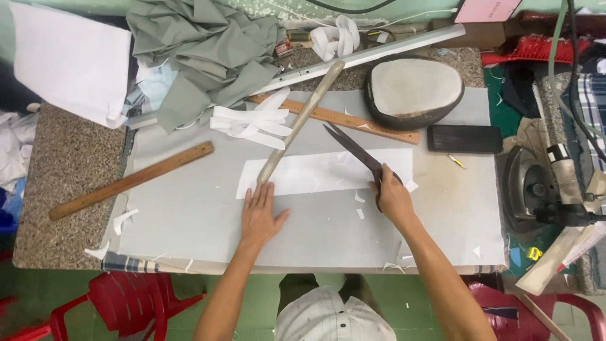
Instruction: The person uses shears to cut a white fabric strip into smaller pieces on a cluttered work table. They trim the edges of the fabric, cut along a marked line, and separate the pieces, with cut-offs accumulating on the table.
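The left hand (261,213) lay flat and open on the grey cloth-covered table (189,221), fingers spread, its fingertips at the lower left edge of a long white fabric strip (328,172) and holding nothing. Its fingertips also reached the near end of a long pale metal ruler (303,120), which ran diagonally up and to the right across the strip.

The right hand (392,199) was closed around the handles of a pair of large dark tailor's scissors (355,151). The blades were parted and pointed up and to the left, lying over the right part of the white strip. The strip stretched flat across the middle of the table, between the two hands.

Small white offcuts (360,205) lay just below the strip near the right hand. A bundle of cut white strips (249,121) sat above the left end of the strip. A wooden ruler (132,180) lay tilted at the left of the table, and a second wooden ruler (353,121) lay behind the scissors. Farther back were crumpled grey-green cloth (208,50), an oval grey pressing pad (413,88) and a black rectangular block (465,138). An iron (536,189) stood at the right edge.
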